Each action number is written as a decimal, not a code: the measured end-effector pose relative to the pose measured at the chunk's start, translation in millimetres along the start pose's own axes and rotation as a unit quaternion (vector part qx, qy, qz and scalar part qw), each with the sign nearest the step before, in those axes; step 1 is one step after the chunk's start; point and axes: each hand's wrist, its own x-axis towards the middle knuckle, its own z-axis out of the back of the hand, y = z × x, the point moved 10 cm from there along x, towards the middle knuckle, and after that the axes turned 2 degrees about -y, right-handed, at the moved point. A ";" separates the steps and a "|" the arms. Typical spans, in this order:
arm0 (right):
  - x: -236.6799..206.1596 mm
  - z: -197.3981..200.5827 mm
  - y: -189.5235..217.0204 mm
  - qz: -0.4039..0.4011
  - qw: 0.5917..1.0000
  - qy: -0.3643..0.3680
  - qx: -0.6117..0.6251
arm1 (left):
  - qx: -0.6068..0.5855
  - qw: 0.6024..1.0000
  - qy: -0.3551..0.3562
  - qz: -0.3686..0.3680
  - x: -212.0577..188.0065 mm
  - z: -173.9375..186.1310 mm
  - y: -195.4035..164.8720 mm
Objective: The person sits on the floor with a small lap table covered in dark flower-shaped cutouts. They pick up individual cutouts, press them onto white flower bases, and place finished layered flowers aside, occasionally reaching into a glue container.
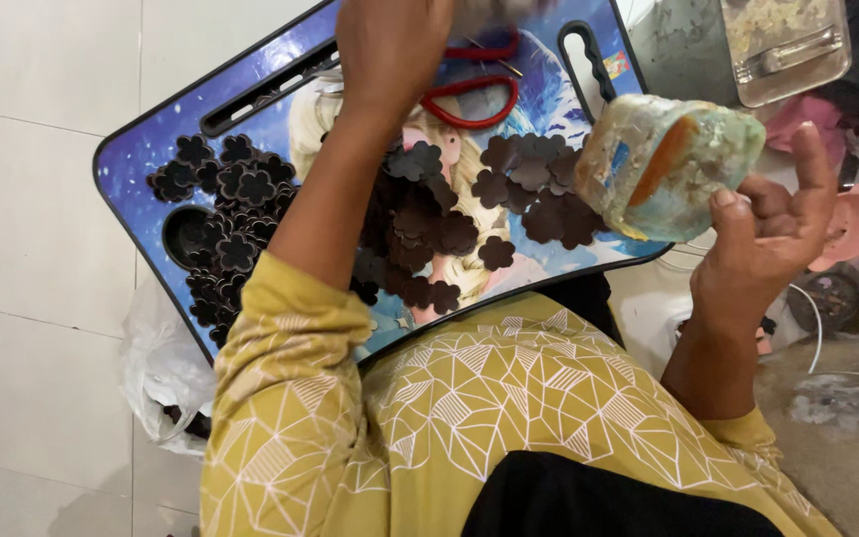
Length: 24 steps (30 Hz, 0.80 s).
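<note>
My right hand (768, 234) holds a squat plastic jar (668, 164), smeared with dried glue and tilted on its side, just past the right edge of a blue lap table (141, 149). My left hand (390, 50) is raised over the far side of the table, seen from the back with its fingers closed around a pale blurred object (479, 12) that the top edge cuts off. Several dark brown flower-shaped cutouts (236, 189) lie scattered on the table, some hidden under my left forearm. Red-handled scissors (471, 94) lie beside my left hand.
The table carries a cartoon picture and a cup recess (186, 234). A white plastic bag (161, 368) lies on the tiled floor at its left corner. A metal tray (787, 45), pink cutouts (852, 224) and a white cable (817, 318) lie to the right.
</note>
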 end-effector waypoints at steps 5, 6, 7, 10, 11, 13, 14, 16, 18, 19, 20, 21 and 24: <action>3.6 -39.3 10.1 0.033 0.997 0.059 -0.044 | 0.006 0.992 0.102 0.074 -39.0 2.3 -9.3; 4.8 -50.9 9.9 0.033 0.995 0.077 -0.048 | 0.000 0.988 0.116 0.098 -43.5 1.8 -5.5; 5.9 -63.9 6.9 0.022 0.994 0.096 -0.039 | -0.006 0.984 0.130 0.121 -48.4 1.3 -0.9; 6.7 -101.8 -4.3 -0.001 0.990 0.137 -0.035 | -0.029 0.990 0.104 0.093 -53.2 12.8 -1.7; 6.6 -111.4 -8.0 -0.008 0.988 0.147 -0.038 | -0.029 0.987 0.119 0.107 -56.6 11.6 3.2; 4.9 -130.7 -7.6 0.049 0.977 0.169 -0.118 | -0.030 0.980 0.148 0.133 -61.0 9.1 13.8; 1.2 -138.3 -8.0 0.076 0.968 0.179 -0.157 | -0.035 0.980 0.144 0.133 -62.8 11.6 16.5; -5.4 -141.1 -23.1 0.020 0.976 0.184 -0.119 | -0.048 0.980 0.139 0.135 -68.7 13.8 21.0; -7.3 -143.9 -25.0 0.034 0.975 0.187 -0.113 | -0.047 0.984 0.131 0.111 -68.6 15.0 22.9; -10.1 -144.9 -19.6 0.073 0.971 0.188 -0.127 | -0.045 0.986 0.129 0.101 -70.4 14.9 23.2; -12.4 -145.2 -12.9 0.112 0.965 0.189 -0.142 | -0.042 0.985 0.133 0.100 -72.5 12.3 24.5; -11.4 -144.9 -15.3 0.103 0.962 0.191 -0.164 | -0.039 0.985 0.135 0.098 -73.6 9.3 26.1; -8.6 -148.1 -11.0 0.097 0.952 0.205 -0.205 | -0.040 0.989 0.118 0.085 -78.1 10.7 27.6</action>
